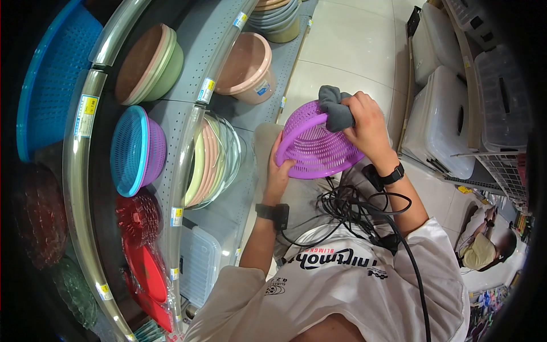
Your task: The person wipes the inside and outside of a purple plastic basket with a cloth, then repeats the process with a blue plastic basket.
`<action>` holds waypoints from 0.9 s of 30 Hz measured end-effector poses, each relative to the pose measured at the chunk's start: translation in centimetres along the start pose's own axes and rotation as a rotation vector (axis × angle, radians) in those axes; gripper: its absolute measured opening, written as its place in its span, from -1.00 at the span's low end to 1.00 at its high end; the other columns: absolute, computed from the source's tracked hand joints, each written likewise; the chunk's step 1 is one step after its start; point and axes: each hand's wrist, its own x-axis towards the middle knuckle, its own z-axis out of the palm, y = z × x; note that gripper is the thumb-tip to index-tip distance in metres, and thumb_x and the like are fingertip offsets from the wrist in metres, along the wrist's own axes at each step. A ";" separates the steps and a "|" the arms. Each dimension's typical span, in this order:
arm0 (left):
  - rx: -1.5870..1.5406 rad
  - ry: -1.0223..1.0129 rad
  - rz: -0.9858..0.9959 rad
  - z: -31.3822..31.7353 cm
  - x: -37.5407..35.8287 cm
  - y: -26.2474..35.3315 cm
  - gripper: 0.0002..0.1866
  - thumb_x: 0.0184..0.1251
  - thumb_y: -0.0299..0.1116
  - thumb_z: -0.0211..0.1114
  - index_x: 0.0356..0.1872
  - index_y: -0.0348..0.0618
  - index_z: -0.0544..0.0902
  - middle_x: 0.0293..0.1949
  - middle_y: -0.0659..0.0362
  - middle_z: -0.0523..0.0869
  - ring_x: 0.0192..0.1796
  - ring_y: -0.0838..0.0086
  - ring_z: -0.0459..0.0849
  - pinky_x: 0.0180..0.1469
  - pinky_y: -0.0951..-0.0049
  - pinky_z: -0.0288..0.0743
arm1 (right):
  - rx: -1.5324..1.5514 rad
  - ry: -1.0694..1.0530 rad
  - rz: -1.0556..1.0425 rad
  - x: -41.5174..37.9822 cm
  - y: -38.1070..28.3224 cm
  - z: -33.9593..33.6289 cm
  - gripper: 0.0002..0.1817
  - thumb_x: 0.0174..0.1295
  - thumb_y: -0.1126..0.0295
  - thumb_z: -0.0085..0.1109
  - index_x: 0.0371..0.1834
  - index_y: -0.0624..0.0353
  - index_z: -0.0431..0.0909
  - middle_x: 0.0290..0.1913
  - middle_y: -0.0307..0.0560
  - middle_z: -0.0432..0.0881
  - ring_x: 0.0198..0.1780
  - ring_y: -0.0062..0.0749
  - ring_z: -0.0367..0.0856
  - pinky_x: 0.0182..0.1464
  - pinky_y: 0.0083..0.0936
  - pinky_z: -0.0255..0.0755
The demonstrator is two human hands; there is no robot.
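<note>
Purple basket (319, 145) is steadied at its rim by the left hand (280, 171); the right hand (367, 122), its grip closed on a grey cloth (336, 108), presses it inside.

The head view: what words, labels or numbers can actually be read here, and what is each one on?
White T-shirt: large dark lettering, upside down to the camera, reads roughly "mitmoh"; uncertain.
Same shirt: small red word above it, too small to read.
Shirt, small round print: too blurred.
Yellow shelf price tags: print too small.
Sticker on the pink tub: unreadable.
Purple basket and grey cloth: no text.
</note>
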 end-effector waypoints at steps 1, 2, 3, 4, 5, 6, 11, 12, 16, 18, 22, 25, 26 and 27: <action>-0.006 -0.003 -0.002 0.0 0.0 0.0 -0.10 0.22 -0.61 0.15 0.69 -0.32 0.18 0.60 0.02 0.38 0.59 0.35 0.39 0.62 0.38 0.18 | 0.000 0.000 0.000 -0.2 0.2 0.1 -0.58 -0.05 0.50 0.41 -0.06 0.11 0.56 -0.18 -0.02 0.50 -0.08 -0.01 0.56 -0.03 -0.14 0.44; -0.006 -0.003 -0.002 0.0 0.0 0.0 -0.10 0.22 -0.61 0.15 0.69 -0.32 0.18 0.60 0.02 0.38 0.59 0.35 0.39 0.62 0.38 0.18 | 0.023 0.006 0.023 -0.4 0.5 0.2 -0.58 -0.05 0.50 0.40 -0.06 0.12 0.56 -0.19 -0.01 0.50 -0.08 0.00 0.56 -0.02 -0.13 0.44; -0.013 0.003 -0.008 0.1 0.0 0.1 -0.10 0.22 -0.61 0.15 0.69 -0.31 0.18 0.60 0.02 0.39 0.58 0.35 0.39 0.62 0.38 0.19 | 0.045 0.013 0.047 -0.5 0.7 0.3 -0.59 -0.05 0.50 0.40 -0.06 0.13 0.56 -0.19 0.00 0.50 -0.08 0.01 0.56 -0.02 -0.12 0.44; -0.019 0.008 -0.014 0.1 0.0 0.1 -0.10 0.22 -0.61 0.15 0.69 -0.31 0.18 0.59 0.03 0.40 0.58 0.36 0.39 0.62 0.38 0.20 | 0.045 0.013 0.047 -0.7 0.8 0.2 -0.59 -0.05 0.50 0.40 -0.06 0.13 0.56 -0.19 0.00 0.50 -0.08 0.01 0.56 -0.02 -0.12 0.44; -0.019 0.007 -0.014 0.1 -0.1 0.1 -0.10 0.22 -0.61 0.15 0.69 -0.31 0.18 0.59 0.03 0.40 0.58 0.36 0.39 0.62 0.38 0.20 | 0.047 0.018 0.054 -0.8 0.8 0.2 -0.59 -0.05 0.51 0.38 -0.06 0.13 0.56 -0.19 0.00 0.50 -0.08 0.02 0.57 -0.01 -0.12 0.45; -0.016 0.007 -0.016 0.1 -0.1 0.1 -0.10 0.22 -0.62 0.15 0.69 -0.31 0.18 0.59 0.03 0.40 0.58 0.36 0.40 0.61 0.38 0.20 | 0.049 0.023 0.062 -0.9 0.9 0.1 -0.58 -0.06 0.52 0.37 -0.06 0.14 0.55 -0.20 0.01 0.50 -0.07 0.02 0.57 -0.01 -0.12 0.46; -0.010 0.015 -0.027 0.0 -0.1 -0.2 -0.10 0.22 -0.61 0.15 0.69 -0.31 0.18 0.58 0.03 0.41 0.56 0.37 0.42 0.61 0.39 0.21 | 0.070 0.032 0.089 -1.4 1.2 0.2 -0.58 -0.07 0.53 0.35 -0.07 0.15 0.54 -0.20 0.02 0.51 -0.09 0.05 0.57 -0.02 -0.11 0.46; -0.006 0.018 -0.023 -0.1 -0.1 -0.2 -0.10 0.22 -0.61 0.15 0.69 -0.31 0.18 0.58 0.03 0.41 0.56 0.37 0.42 0.61 0.39 0.22 | 0.081 0.038 0.096 -1.5 1.4 0.3 -0.58 -0.08 0.53 0.35 -0.07 0.15 0.54 -0.21 0.03 0.50 -0.10 0.07 0.57 -0.02 -0.11 0.46; 0.016 0.024 -0.013 -0.1 -0.1 -0.2 -0.11 0.23 -0.60 0.15 0.69 -0.32 0.18 0.57 0.02 0.42 0.56 0.37 0.42 0.60 0.39 0.22 | 0.099 0.049 0.107 -1.8 1.7 0.4 -0.58 -0.08 0.54 0.36 -0.06 0.17 0.54 -0.20 0.04 0.51 -0.11 0.10 0.57 -0.03 -0.09 0.46; 0.011 0.024 -0.015 -0.1 -0.1 -0.2 -0.11 0.23 -0.59 0.15 0.69 -0.33 0.18 0.57 0.02 0.41 0.56 0.36 0.42 0.61 0.39 0.21 | 0.132 0.061 0.125 -1.9 1.8 0.5 -0.56 -0.08 0.54 0.37 -0.05 0.19 0.54 -0.17 0.06 0.54 -0.09 0.12 0.59 -0.02 -0.09 0.48; -0.003 0.024 -0.018 0.0 -0.1 -0.2 -0.11 0.23 -0.58 0.16 0.69 -0.33 0.18 0.58 0.01 0.41 0.57 0.35 0.41 0.61 0.39 0.19 | 0.141 0.049 0.154 -2.3 2.3 0.6 -0.55 -0.06 0.54 0.39 -0.03 0.21 0.54 -0.13 0.07 0.57 -0.05 0.15 0.60 0.01 -0.10 0.50; 0.009 0.014 -0.011 -0.2 -0.1 -0.4 -0.11 0.23 -0.58 0.16 0.69 -0.34 0.18 0.58 0.00 0.40 0.57 0.35 0.40 0.62 0.39 0.18 | 0.153 0.043 0.181 -2.8 2.6 0.7 -0.56 -0.04 0.54 0.40 -0.02 0.22 0.54 -0.10 0.07 0.60 -0.01 0.15 0.62 0.05 -0.11 0.51; 0.009 0.014 -0.011 -0.4 0.0 -0.7 -0.11 0.23 -0.58 0.16 0.69 -0.34 0.18 0.58 0.00 0.40 0.57 0.35 0.40 0.62 0.39 0.18 | 0.170 0.049 0.196 -2.9 2.6 0.7 -0.56 -0.03 0.54 0.39 -0.01 0.22 0.54 -0.09 0.07 0.61 0.00 0.15 0.62 0.06 -0.11 0.52; 0.004 0.013 -0.023 -0.6 0.0 -0.9 -0.11 0.23 -0.58 0.16 0.69 -0.34 0.18 0.59 0.00 0.40 0.57 0.35 0.40 0.61 0.39 0.19 | 0.187 0.056 0.211 -3.0 2.7 0.7 -0.57 -0.01 0.55 0.38 -0.01 0.23 0.54 -0.08 0.07 0.61 0.01 0.15 0.63 0.07 -0.11 0.52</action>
